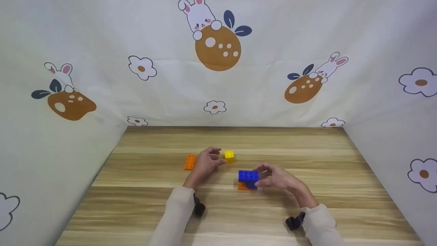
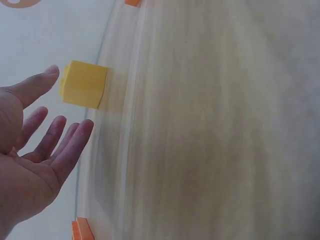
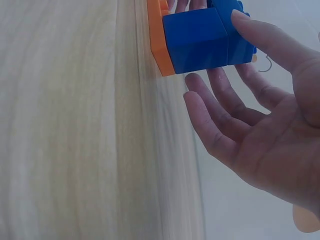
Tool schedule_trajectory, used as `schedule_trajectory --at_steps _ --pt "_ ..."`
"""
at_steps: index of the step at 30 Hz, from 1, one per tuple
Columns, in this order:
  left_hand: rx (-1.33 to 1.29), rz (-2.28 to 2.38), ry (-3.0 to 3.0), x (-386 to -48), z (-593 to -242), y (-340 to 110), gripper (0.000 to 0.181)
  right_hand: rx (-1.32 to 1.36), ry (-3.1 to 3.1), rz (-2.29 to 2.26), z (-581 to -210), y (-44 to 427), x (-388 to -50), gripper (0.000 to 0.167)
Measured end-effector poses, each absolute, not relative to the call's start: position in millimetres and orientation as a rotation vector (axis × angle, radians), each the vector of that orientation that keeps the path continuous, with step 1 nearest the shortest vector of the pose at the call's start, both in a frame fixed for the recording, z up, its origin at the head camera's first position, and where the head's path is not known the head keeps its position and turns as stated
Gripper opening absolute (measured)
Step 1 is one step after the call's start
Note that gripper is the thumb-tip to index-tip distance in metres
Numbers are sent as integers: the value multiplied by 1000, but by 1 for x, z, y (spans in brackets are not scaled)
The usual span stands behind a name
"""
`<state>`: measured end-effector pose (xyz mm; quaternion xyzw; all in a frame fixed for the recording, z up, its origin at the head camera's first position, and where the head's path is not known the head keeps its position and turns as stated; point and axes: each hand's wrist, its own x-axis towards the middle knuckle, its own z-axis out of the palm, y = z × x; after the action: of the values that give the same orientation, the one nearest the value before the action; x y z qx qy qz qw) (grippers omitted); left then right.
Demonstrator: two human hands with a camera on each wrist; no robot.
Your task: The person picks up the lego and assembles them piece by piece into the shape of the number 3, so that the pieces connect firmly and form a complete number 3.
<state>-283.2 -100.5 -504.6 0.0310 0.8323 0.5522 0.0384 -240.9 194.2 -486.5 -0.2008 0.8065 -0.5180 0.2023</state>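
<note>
My left hand (image 1: 207,162) reaches over the table with its fingers parted, just left of a yellow toy brick (image 1: 229,156). In the left wrist view, the yellow brick (image 2: 84,84) lies beyond the thumb and fingertips, nothing being held. An orange brick (image 1: 190,162) lies left of that hand. The right hand (image 1: 275,177) is at the right end of a stack of toy bricks, its thumb at the front and fingers behind. A studded blue brick (image 1: 248,175) tops this stack, over another blue brick (image 3: 196,41) and an orange base (image 3: 161,50). The index fingertip is partly hidden.
The bricks are on a wood-grain table (image 1: 218,218). Pale cloth (image 1: 266,109) printed with rabbits, fruit and flowers rises at the back and both sides. Black straps with small devices (image 1: 199,206) sit at both wrists.
</note>
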Motion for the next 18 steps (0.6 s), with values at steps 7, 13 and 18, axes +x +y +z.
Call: schedule_trajectory --at_steps 7,13,18 --pt "108 1609 2604 -293 -507 -94 63 -551 2239 -1459 -487 196 -242 50" --pt "144 1606 2599 -301 -511 -92 65 -550 2218 -1468 -486 196 -242 50" --pt "163 1639 2554 -303 -515 -92 64 -546 2218 -1469 -487 195 -242 49"
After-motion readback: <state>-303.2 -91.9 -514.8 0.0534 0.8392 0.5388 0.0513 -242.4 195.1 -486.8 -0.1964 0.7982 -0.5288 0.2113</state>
